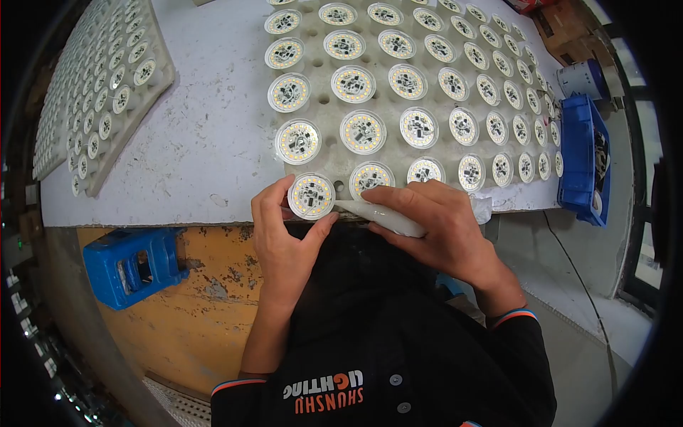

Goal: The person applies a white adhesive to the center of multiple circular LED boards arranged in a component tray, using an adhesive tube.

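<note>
At the front edge of a tray of bulbs, my left hand (279,225) has its thumb and fingers around an LED bulb base (311,196), whose round circuit board faces up. My right hand (445,226) grips a white piping bag (388,217), tapered to a narrow tip. That tip points left and meets the right rim of the held bulb base, as far as I can see. Just behind my right fingertips sits another LED bulb base (371,178) in the tray (324,107).
Several rows of bulb bases fill the tray on the white table (213,107). A second loaded tray (135,117) lies at left. To the right are a blue bin (580,160), a white-and-blue tub (580,78) and cardboard boxes (565,28). A blue stool (131,267) stands below the table.
</note>
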